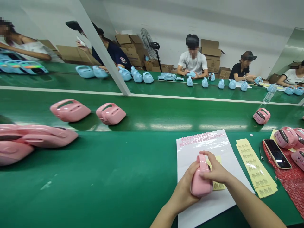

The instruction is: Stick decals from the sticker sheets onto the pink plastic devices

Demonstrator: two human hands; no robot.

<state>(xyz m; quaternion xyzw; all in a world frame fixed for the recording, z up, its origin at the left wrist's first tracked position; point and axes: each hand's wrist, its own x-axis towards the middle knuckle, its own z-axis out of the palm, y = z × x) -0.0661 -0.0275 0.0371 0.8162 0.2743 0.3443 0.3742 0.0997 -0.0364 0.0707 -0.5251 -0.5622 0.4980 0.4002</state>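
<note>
A pink plastic housing with a carry handle (201,186) is held above a white sheet. My left hand (187,183) wraps around its left side, with the fingers partly hidden behind it. My right hand (216,169) has its thumb on the upper body and its fingers by the handle. Beneath them lies the white sheet (197,212), with rows of small pink stickers (201,138) along its top edge. A small yellow sticker sheet (218,186) shows partly behind the housing. To the right are longer yellow label strips (254,164).
At right, a phone (277,153) and pink units (286,137) rest on red bubble wrap (289,180), near tweezers (261,155). Pink housings (70,110) stand at left. Behind a white rail (166,98), co-workers (193,60) sit with blue housings (148,77). A post (104,47) rises at centre left.
</note>
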